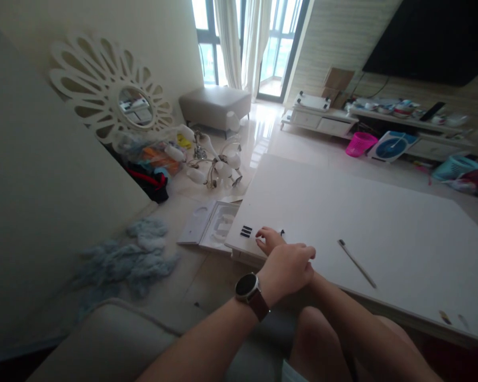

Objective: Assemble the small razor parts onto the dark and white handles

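Observation:
Over the near left part of a white table [342,207], my left hand [289,268], with a watch [247,286] on its wrist, lies across my right wrist. Its fingers curl round the wrist and are partly hidden. My right hand [270,240] reaches out from beneath, low over the tabletop, thumb and forefinger apart and nothing visible between them. Just left of its fingertips lie three short black strips [246,231] in a row. A small black piece [282,232] shows right behind that hand. Further right rests a slim pale stick [358,265] with a dark tip.
An open white box [219,225] lies beside the table's left end. A chandelier [219,164] stands on the floor beyond, near a leaning sunburst mirror [135,106]. Grey-blue cloth [131,260] is heaped at left. Small items [445,317] lie at the table's near right edge.

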The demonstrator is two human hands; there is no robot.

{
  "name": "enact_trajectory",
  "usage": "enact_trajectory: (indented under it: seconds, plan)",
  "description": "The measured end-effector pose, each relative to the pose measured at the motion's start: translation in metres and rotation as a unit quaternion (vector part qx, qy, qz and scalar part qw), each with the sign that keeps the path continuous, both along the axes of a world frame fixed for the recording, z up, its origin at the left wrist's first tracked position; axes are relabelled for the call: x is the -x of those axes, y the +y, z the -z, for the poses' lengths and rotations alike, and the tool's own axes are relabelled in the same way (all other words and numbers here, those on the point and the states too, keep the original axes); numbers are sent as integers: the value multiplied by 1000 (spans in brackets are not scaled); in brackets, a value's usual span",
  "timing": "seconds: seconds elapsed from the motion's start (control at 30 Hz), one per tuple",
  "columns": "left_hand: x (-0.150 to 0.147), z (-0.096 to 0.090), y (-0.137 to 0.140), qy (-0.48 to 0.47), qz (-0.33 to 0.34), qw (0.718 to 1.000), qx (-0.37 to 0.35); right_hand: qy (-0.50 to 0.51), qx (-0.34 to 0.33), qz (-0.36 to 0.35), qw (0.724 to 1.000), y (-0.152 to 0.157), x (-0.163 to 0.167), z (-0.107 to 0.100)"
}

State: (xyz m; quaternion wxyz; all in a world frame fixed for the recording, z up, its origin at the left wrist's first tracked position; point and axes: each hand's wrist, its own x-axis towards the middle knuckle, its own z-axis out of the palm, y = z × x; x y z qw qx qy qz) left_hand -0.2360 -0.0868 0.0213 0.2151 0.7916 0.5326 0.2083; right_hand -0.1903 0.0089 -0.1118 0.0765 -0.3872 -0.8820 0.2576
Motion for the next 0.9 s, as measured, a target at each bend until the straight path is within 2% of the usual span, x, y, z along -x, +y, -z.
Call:
enact_trajectory:
  seconds: [0.13,0.27,0.47,0.7,0.9]
  plan:
    - [1,-1,1,-19,-2,1000,-22,17,-26,54,998,15,28,6]
    - [1,-2,2,-6,8,999,-33,3,-56,72,996,9,37,18]
    - [0,0,2,29,7,999,-27,-23,-123,32,992,0,31,23]
    - [0,1,0,22,16,999,-36,2,-124,27,992,10,33,29]
    - [-3,2,-3,-19,26,998,-57,0,-97,-54,994,31,32,32]
